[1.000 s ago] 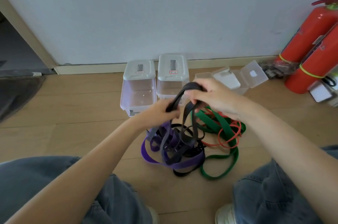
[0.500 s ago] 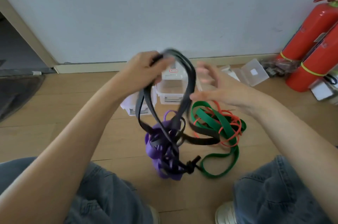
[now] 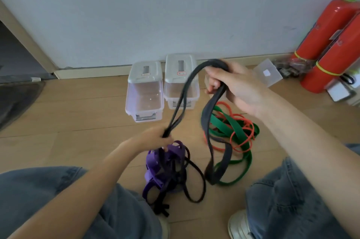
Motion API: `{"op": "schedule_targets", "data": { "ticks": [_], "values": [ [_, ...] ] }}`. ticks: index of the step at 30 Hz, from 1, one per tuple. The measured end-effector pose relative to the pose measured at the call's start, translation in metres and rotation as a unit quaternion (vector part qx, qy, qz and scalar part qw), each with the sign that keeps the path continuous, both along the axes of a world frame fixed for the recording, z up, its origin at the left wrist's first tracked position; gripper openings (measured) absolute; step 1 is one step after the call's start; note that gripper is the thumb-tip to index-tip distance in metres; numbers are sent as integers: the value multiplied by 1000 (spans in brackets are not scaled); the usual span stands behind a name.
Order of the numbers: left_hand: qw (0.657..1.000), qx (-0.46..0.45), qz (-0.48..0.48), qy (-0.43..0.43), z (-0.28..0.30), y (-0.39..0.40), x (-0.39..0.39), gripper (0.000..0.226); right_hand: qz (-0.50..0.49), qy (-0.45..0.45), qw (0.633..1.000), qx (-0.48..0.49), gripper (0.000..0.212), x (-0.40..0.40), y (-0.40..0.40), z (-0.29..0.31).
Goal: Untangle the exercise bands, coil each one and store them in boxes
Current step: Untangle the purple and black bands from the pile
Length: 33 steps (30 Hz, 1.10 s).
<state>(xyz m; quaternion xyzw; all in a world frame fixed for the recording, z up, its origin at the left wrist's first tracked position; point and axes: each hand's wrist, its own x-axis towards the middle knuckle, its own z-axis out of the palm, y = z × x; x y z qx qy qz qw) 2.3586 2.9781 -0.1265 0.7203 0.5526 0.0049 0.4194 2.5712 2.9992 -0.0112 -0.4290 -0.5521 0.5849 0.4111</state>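
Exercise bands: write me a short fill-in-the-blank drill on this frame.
1. Both hands grip the ____ band.
2. The purple band hangs tangled below the ____ hand.
3. The green band lies on the floor tangled with a thin ____ band.
4. The right hand is raised ____ than the left.

Missing: black; left; orange; higher
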Motion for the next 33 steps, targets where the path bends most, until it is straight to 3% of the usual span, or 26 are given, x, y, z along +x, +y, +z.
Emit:
{"op": "schedule_targets", "data": {
  "ticks": [1, 3, 4, 5, 6, 8, 9, 11, 12, 14, 18, 22, 24, 26, 27, 29, 31, 32, 33],
  "values": [
    [999, 13, 44, -21, 12, 5, -2, 18, 1, -160, 987, 8, 14, 7, 2, -4],
    [984, 49, 117, -127, 51, 15, -3, 17, 71, -469, 880, -18, 30, 17, 1, -13],
    [976, 67, 117, -171, 72, 17, -1, 12, 102, -544, 832, -30, 50, 19, -1, -19],
    [974, 84, 93, -190, 90, 16, 2, 7, 107, -551, 827, -31, 73, 19, -3, -22],
    [975, 106, 65, -183, 105, 13, 7, 10, 97, -510, 855, -16, 93, 16, -5, -19],
    [979, 150, 8, -140, 125, 5, 19, 22, 106, -379, 918, 41, 105, 6, -9, -5],
    [979, 158, -1, -128, 130, 4, 23, 25, 143, -330, 932, 51, 95, 2, -10, -1],
    [979, 158, 22, -124, 133, 5, 28, 28, 240, -281, 929, 36, 53, -3, -14, 2],
    [979, 158, 45, -122, 130, 8, 25, 28, 255, -285, 924, 25, 34, -6, -17, 1],
    [978, 154, 84, -111, 115, 15, 15, 24, 198, -245, 949, 11, 12, -12, -19, -4],
    [977, 78, 49, -194, 63, 11, 22, 5, 98, -55, 994, -2, 17, -17, -17, -8],
    [989, 62, -8, -132, 11, 8, 16, 15, 63, 44, 997, -27, 23, -7, -11, -12],
    [990, 77, 38, -114, 6, 14, 8, 16, 25, 8, 999, -33, 26, 2, -6, -15],
    [985, 103, 80, -115, 18, 23, 3, 10, 28, -156, 987, -37, 14, 15, -1, -18],
    [981, 118, 84, -129, 27, 26, 3, 9, 56, -276, 959, -46, 11, 21, 0, -19],
    [971, 194, 33, -136, 51, 28, 7, 10, 114, -443, 887, -61, 51, 27, -2, -23],
    [956, 262, -49, -125, 74, 24, 17, 13, 139, -410, 901, -23, 89, 15, -6, -20],
    [950, 276, -74, -127, 82, 20, 23, 14, 154, -364, 919, 2, 89, 6, -9, -19],
    [947, 282, -76, -136, 88, 17, 27, 15, 169, -320, 932, 28, 72, 0, -9, -19]
  ]
}}
